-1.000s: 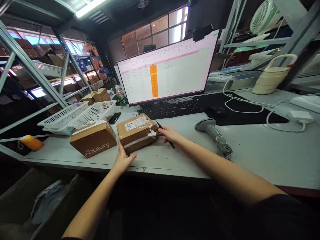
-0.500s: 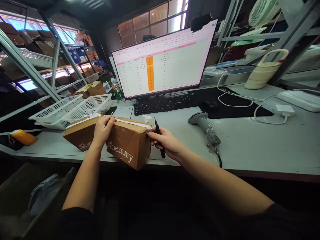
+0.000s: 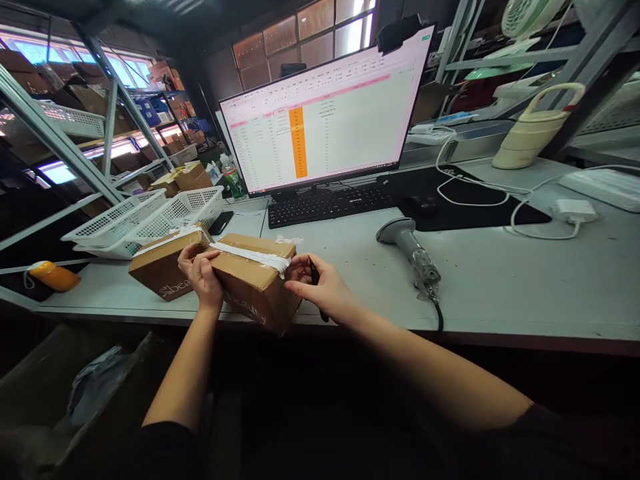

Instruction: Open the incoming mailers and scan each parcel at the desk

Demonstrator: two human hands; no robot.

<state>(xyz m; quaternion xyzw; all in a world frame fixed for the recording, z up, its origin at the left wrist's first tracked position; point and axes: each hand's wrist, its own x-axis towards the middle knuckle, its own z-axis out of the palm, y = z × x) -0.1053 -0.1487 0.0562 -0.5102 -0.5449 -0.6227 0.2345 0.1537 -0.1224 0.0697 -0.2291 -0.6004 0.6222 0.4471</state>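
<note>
A brown cardboard box with white lettering on its front rests tilted at the near edge of the desk. White tape runs along its top and hangs ragged at the right end. My left hand grips the box's left end, thumb on top. At the right end, the fingertips of my right hand pinch near the loose end of the tape. That same hand keeps a slim black craft knife between its fingers, partly hidden. A second, similar box stands just to the left.
White perforated baskets stand at the back left beside a phone. A keyboard lies below the monitor. Right of my hands is a corded grey barcode scanner. An orange object sits far left.
The right-hand box has tipped so that more of its top faces me. My left hand has shifted from its top onto its left end. The knife in my right hand is now more hidden.
</note>
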